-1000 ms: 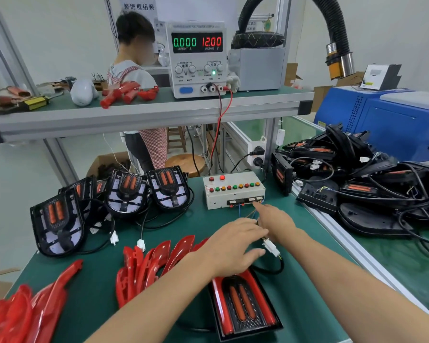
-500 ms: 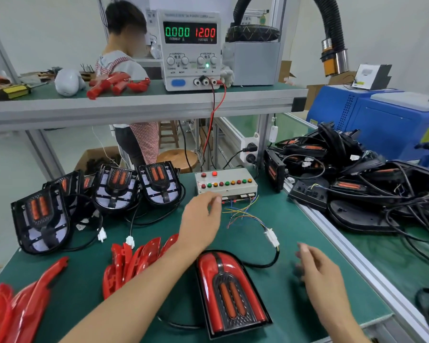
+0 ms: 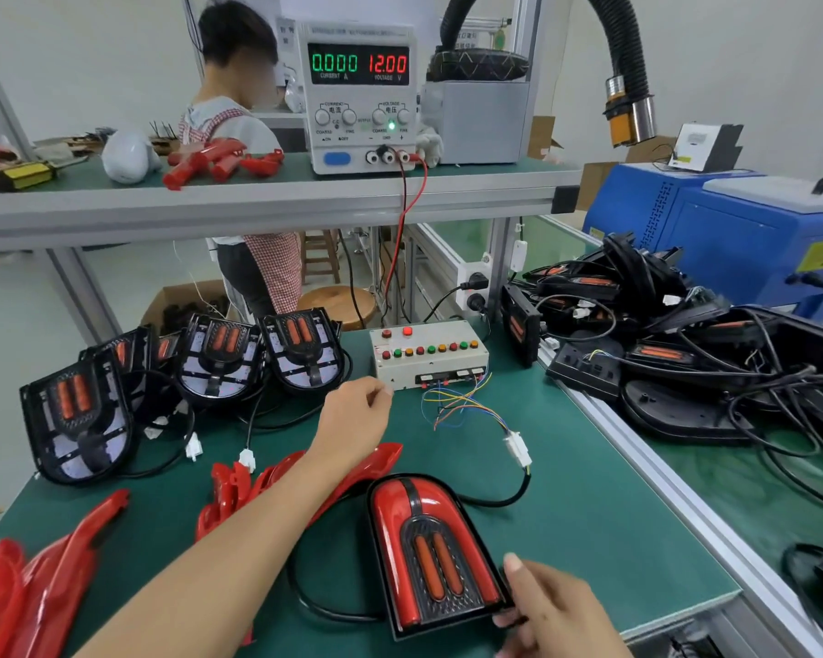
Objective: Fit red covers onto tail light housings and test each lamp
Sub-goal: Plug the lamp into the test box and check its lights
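An assembled tail light (image 3: 431, 553), red cover fitted over its black housing, lies flat on the green bench mat (image 3: 590, 524) between the two forearms. The right hand (image 3: 549, 610) holds its near right corner, thumb laid along the edge. The lamp's black cable loops away to a white connector (image 3: 519, 449) beyond the right hand, joined to coloured wires from the test box (image 3: 428, 353). The left hand (image 3: 352, 422) hovers with loosely curled fingers, holding nothing, just short of that box. Loose red covers (image 3: 257, 486) lie beneath the left forearm; uncovered housings (image 3: 219, 358) stand left of the left hand. A power supply (image 3: 359, 95) on the shelf above reads 12.00 V.
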Available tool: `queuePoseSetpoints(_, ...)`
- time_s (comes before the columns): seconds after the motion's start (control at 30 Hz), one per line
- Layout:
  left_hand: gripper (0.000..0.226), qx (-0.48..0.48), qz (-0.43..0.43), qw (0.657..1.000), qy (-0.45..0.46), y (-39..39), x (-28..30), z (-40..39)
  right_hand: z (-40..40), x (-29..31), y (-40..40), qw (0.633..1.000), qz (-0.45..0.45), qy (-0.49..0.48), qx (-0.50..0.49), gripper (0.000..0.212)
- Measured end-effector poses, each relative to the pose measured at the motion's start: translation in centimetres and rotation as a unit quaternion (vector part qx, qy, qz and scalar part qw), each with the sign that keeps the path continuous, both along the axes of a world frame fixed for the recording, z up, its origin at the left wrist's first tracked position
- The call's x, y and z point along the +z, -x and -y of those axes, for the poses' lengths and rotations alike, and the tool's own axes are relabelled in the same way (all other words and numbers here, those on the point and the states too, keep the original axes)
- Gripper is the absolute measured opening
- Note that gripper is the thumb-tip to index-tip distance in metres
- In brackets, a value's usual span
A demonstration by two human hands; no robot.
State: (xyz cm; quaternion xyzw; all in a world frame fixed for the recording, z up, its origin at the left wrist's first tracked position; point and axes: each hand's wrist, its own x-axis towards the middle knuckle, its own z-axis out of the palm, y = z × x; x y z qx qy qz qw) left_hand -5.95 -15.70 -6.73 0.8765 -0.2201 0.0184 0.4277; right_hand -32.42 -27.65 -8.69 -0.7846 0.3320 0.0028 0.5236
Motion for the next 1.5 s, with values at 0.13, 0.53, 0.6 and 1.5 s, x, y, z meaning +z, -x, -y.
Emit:
queuePoseSetpoints(0.13,0.03,-0.01,-0.08,0.996,0.039,-0.8,0.5,1.0,1.3,0.2,-1.5,0.995,-0.041,0.037,0.085,0.047)
queuePoseSetpoints(0.53,0.014,-0.063,-0.331,0.941,-0.022,-1.8,2.0,7.2,1.0,-0.3,-3.9,0.985,0.09,-0.083,0.124,0.013)
queuePoseSetpoints(0.6,0.014,-0.064,-0.299,0.952,0.034,-2.1,1.7,7.6,1.1,-0.3,-4.2,0.983,0.097,-0.078,0.136,0.015)
queuePoseSetpoints(1.5,0.039,-0.042,0.1,0.984,-0.145,-6.2,-1.9,2.8,0.7,-2.5,-5.5,0.974,0.181,-0.133,0.032,0.017)
